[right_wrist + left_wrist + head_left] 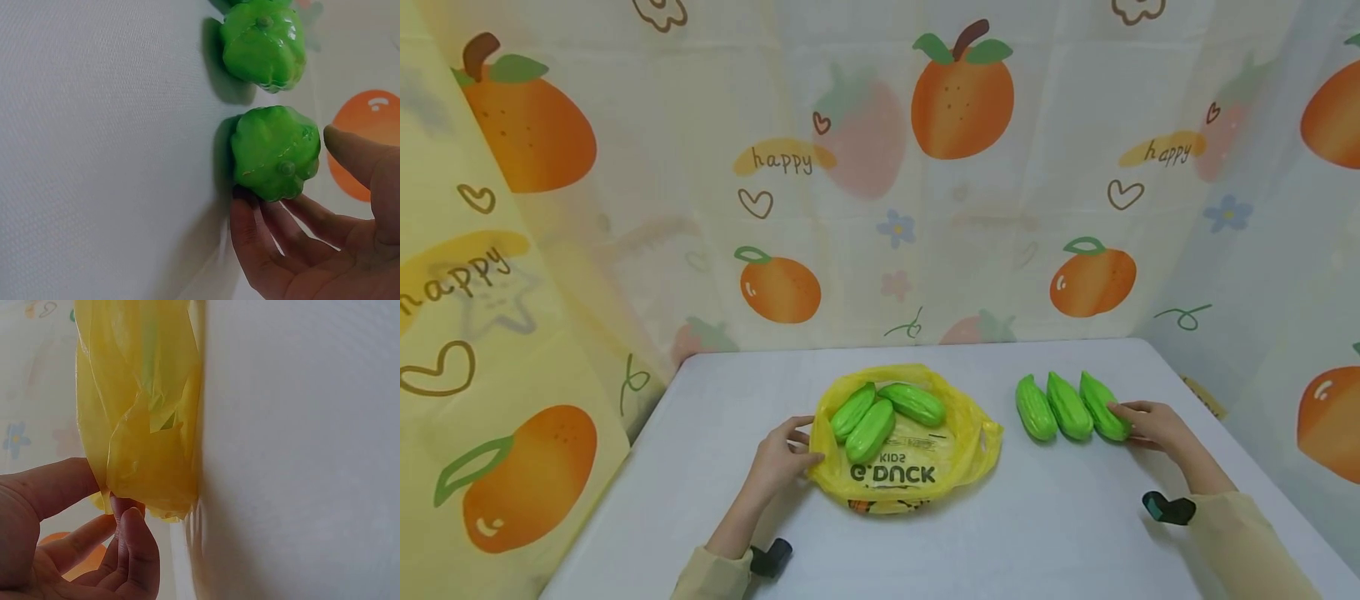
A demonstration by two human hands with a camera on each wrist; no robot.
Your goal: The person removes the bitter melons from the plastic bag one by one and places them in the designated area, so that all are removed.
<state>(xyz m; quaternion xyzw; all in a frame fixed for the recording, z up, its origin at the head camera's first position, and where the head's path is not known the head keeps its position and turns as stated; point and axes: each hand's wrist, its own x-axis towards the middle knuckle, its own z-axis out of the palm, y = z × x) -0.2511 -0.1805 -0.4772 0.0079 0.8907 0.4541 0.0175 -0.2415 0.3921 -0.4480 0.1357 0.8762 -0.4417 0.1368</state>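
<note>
A yellow plastic bag [973, 454] lies on the table with its mouth spread wide. Several glossy green ridged gourds are in view; one inside the bag [870, 432] lies against two others. My left hand [781, 461] pinches the bag's left rim between thumb and fingers, and the left wrist view shows the thin film of the bag [150, 456] between them. To the right, three more gourds lie side by side. My right hand [1159, 429] is at the rightmost gourd [275, 153], fingers against its side and thumb slightly apart from it.
The middle gourd [1069, 407] and the left gourd [1036, 408] of the row lie close together on the white table [1045, 533]. A fruit-printed curtain [865, 233] stands behind the table and along both sides.
</note>
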